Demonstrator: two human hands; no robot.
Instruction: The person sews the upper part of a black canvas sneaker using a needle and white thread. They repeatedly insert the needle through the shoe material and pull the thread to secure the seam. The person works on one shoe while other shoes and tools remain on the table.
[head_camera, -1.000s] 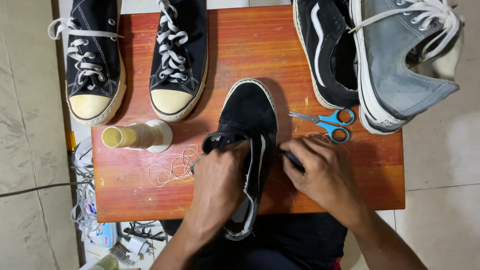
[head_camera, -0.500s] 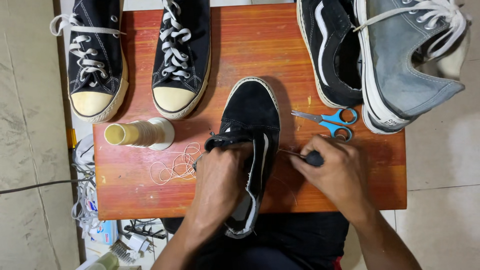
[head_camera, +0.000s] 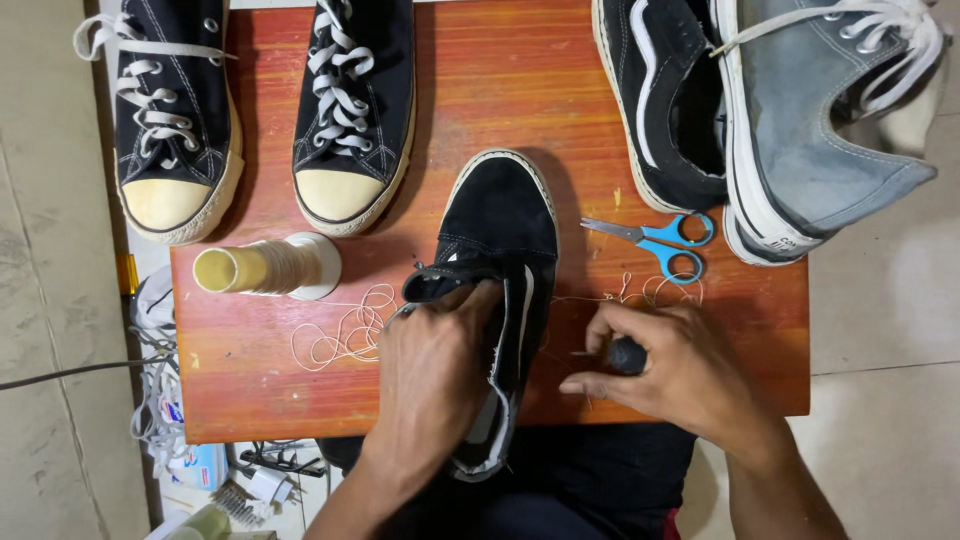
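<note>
A black suede sneaker (head_camera: 500, 225) with a white sole lies toe-away in the middle of an orange-red wooden table (head_camera: 480, 110). My left hand (head_camera: 435, 370) is tucked into its opening, gripping the side wall. To the right of the shoe, my right hand (head_camera: 670, 375) grips a black-handled sewing awl (head_camera: 626, 355), whose thin needle points toward the shoe's side. Light thread (head_camera: 640, 292) trails from the shoe across the table near that hand.
A spool of tan thread (head_camera: 262, 267) lies at the left with loose thread coils (head_camera: 340, 335) beside it. Blue-handled scissors (head_camera: 660, 240) lie at the right. Two black high-top sneakers (head_camera: 260, 110) stand at back left; a black sneaker (head_camera: 660, 100) and a grey one (head_camera: 810, 120) at back right.
My right hand has pulled away from the shoe to the right, drawing the awl and thread out. My left hand stays in the shoe.
</note>
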